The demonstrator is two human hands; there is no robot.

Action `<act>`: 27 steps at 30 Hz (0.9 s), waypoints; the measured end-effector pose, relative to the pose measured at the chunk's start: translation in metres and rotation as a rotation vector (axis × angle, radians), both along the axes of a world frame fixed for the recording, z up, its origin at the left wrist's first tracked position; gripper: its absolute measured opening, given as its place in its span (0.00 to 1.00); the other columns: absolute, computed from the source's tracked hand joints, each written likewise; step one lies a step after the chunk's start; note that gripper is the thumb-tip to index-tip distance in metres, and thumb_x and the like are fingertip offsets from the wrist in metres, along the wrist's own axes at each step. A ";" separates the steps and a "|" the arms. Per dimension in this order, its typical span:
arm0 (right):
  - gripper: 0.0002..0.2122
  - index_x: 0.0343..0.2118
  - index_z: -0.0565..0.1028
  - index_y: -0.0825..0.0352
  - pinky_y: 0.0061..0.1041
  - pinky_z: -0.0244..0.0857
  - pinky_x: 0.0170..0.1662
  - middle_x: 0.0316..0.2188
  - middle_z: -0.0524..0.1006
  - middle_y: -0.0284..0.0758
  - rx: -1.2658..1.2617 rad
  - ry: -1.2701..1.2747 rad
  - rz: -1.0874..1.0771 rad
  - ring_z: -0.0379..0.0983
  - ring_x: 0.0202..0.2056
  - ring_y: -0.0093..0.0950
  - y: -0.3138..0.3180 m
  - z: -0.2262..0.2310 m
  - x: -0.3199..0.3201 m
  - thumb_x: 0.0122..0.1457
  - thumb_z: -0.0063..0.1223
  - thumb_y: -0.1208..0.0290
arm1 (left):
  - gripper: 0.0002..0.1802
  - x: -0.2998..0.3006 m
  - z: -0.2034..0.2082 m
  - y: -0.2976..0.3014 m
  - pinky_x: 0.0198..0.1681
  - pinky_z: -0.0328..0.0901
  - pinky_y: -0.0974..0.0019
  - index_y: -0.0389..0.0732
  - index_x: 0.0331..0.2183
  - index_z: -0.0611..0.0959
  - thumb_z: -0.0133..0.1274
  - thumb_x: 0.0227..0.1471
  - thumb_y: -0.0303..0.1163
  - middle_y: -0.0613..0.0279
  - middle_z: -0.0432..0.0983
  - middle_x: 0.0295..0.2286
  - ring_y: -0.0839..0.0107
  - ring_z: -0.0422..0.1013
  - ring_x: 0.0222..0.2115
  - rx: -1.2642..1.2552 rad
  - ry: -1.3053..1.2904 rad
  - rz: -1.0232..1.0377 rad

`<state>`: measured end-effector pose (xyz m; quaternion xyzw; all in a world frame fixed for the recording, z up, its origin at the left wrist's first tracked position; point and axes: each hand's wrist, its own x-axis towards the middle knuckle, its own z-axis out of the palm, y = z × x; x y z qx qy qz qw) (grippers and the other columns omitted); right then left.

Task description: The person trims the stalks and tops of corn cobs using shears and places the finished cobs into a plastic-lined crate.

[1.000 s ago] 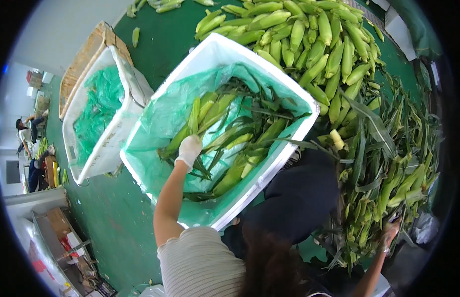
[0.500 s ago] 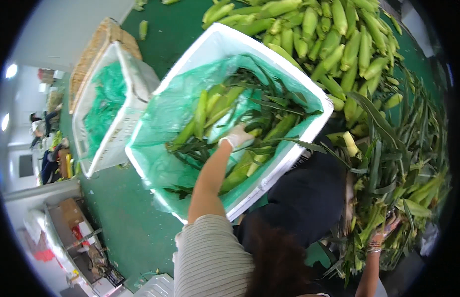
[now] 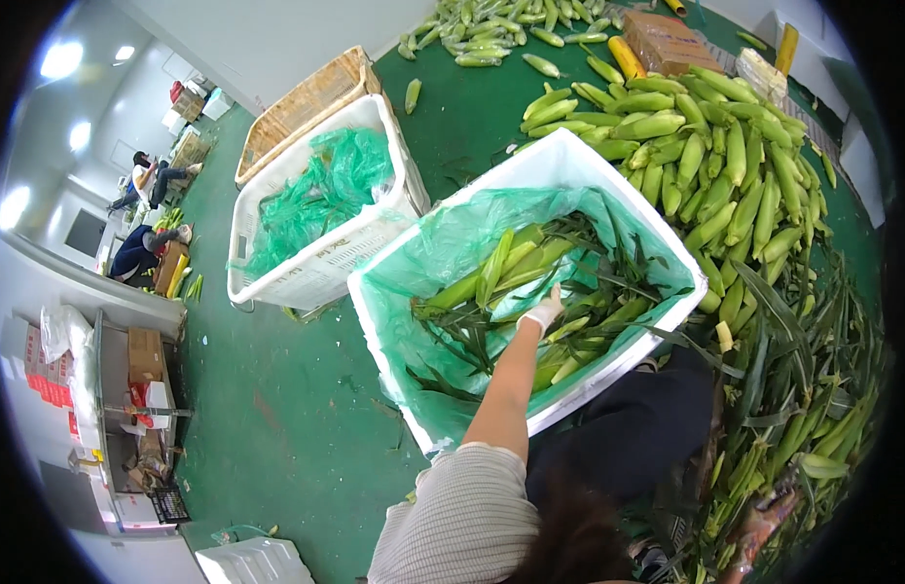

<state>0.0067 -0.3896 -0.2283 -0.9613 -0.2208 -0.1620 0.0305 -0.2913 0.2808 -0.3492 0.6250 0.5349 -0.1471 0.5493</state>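
A white foam box [image 3: 382,341] lined with green plastic film [image 3: 399,282] holds several ears of corn [image 3: 472,282] in green husks and dark corn leaves [image 3: 618,263]. My left hand [image 3: 544,311], with a white glove or cuff at the wrist, reaches into the box and lies over the corn; its visible fingers are stretched out. At the lower right my right hand [image 3: 764,516] rests low among a heap of long corn leaves and husks [image 3: 764,419]. Blur and leaves hide how its fingers are set.
A large pile of husked-over corn [image 3: 735,165] lies beyond the box. To the left stands a white crate [image 3: 321,263] with green film, beside a tan crate [image 3: 302,117]. More corn [image 3: 472,29], a carton [image 3: 667,41] and a shelf [image 3: 141,409] surround the green floor [image 3: 277,409]. People [image 3: 146,243] sit far left.
The view has shifted, so the box appears farther right and lower. My left hand is still in the box, its fingers now showing more plainly; my right hand stays among the leaves, lower in view.
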 end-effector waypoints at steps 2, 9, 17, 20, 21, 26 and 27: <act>0.32 0.59 0.53 0.70 0.38 0.53 0.57 0.56 0.58 0.51 -0.037 -0.043 -0.036 0.55 0.56 0.47 -0.028 0.017 -0.002 0.54 0.50 0.61 | 0.45 0.016 -0.009 -0.006 0.54 0.53 0.57 0.33 0.52 0.68 0.32 0.50 0.65 0.44 0.64 0.51 0.54 0.60 0.53 0.027 0.023 0.024; 0.43 0.60 0.48 0.70 0.37 0.56 0.54 0.53 0.62 0.50 -0.108 -0.109 -0.051 0.60 0.53 0.45 -0.052 0.052 0.009 0.45 0.58 0.58 | 0.48 0.031 -0.013 -0.021 0.51 0.60 0.58 0.36 0.52 0.69 0.55 0.37 0.63 0.47 0.64 0.52 0.56 0.63 0.51 0.029 0.125 -0.258; 0.55 0.61 0.42 0.71 0.36 0.59 0.52 0.50 0.67 0.50 -0.144 -0.260 0.026 0.66 0.49 0.44 -0.094 0.041 0.004 0.36 0.68 0.54 | 0.39 -0.059 0.165 0.000 0.38 0.68 0.60 0.36 0.37 0.78 0.60 0.32 0.61 0.47 0.77 0.31 0.54 0.75 0.33 0.820 0.203 -0.383; 0.36 0.59 0.49 0.72 0.33 0.61 0.48 0.48 0.68 0.49 -0.015 -0.156 0.126 0.67 0.46 0.41 0.008 0.120 -0.059 0.50 0.54 0.68 | 0.42 -0.088 0.251 -0.001 0.37 0.68 0.58 0.33 0.36 0.77 0.57 0.33 0.65 0.45 0.77 0.30 0.53 0.75 0.32 0.939 0.138 -0.125; 0.35 0.59 0.50 0.72 0.32 0.58 0.51 0.51 0.65 0.48 0.106 0.004 0.060 0.64 0.50 0.40 0.020 0.129 -0.070 0.48 0.53 0.72 | 0.39 -0.100 0.267 0.005 0.31 0.68 0.61 0.35 0.36 0.78 0.58 0.36 0.63 0.49 0.77 0.29 0.59 0.75 0.28 1.068 0.044 -0.019; 0.40 0.60 0.48 0.70 0.30 0.49 0.60 0.59 0.56 0.48 0.640 0.397 0.020 0.54 0.59 0.38 0.071 0.166 -0.113 0.45 0.59 0.75 | 0.30 -0.028 0.363 -0.003 0.13 0.60 0.75 0.37 0.36 0.74 0.51 0.48 0.58 0.64 0.73 0.19 0.75 0.67 0.12 0.421 -0.921 0.455; 0.40 0.60 0.49 0.70 0.32 0.51 0.59 0.59 0.56 0.48 0.729 0.463 0.050 0.54 0.59 0.38 0.091 0.171 -0.117 0.45 0.61 0.72 | 0.32 0.008 0.369 -0.019 0.15 0.62 0.75 0.37 0.38 0.73 0.49 0.48 0.60 0.63 0.73 0.21 0.74 0.68 0.15 0.318 -1.075 0.382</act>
